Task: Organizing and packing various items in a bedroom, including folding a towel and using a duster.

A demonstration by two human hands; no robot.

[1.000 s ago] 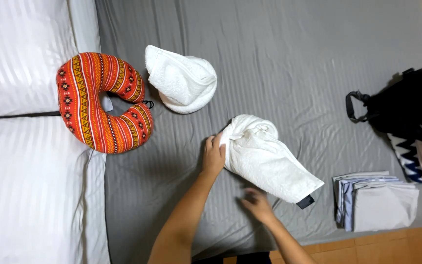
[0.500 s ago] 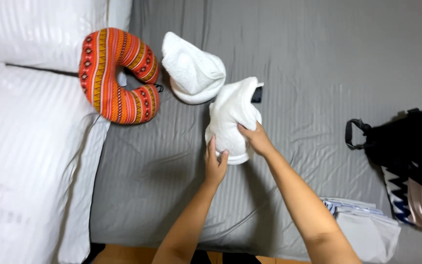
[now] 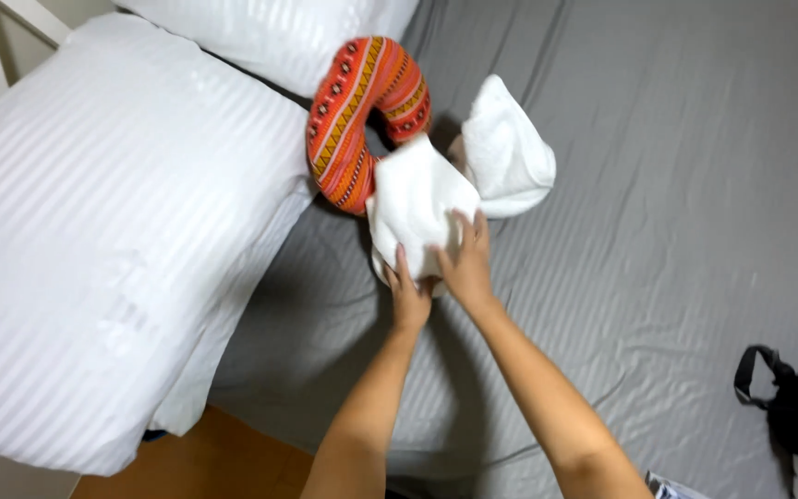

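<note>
Both my hands hold a rolled white towel (image 3: pixel 413 199) on the grey bed sheet (image 3: pixel 676 185). My left hand (image 3: pixel 408 291) grips its near end from below. My right hand (image 3: pixel 465 259) lies on its right side, fingers spread over the cloth. The towel's far end touches an orange striped neck pillow (image 3: pixel 348 120). A second rolled white towel (image 3: pixel 508 152) lies just to the right, touching the first.
A large white striped pillow (image 3: pixel 113 231) fills the left, with another white pillow (image 3: pixel 270 37) behind it. A black bag with a strap (image 3: pixel 787 397) sits at the lower right edge. Wooden floor (image 3: pixel 196 462) shows below the bed.
My hands have carried the towel from the middle of the bed up to the neck pillow, beside the other towel. The view has swung left, so the bag is nearly out of sight.
</note>
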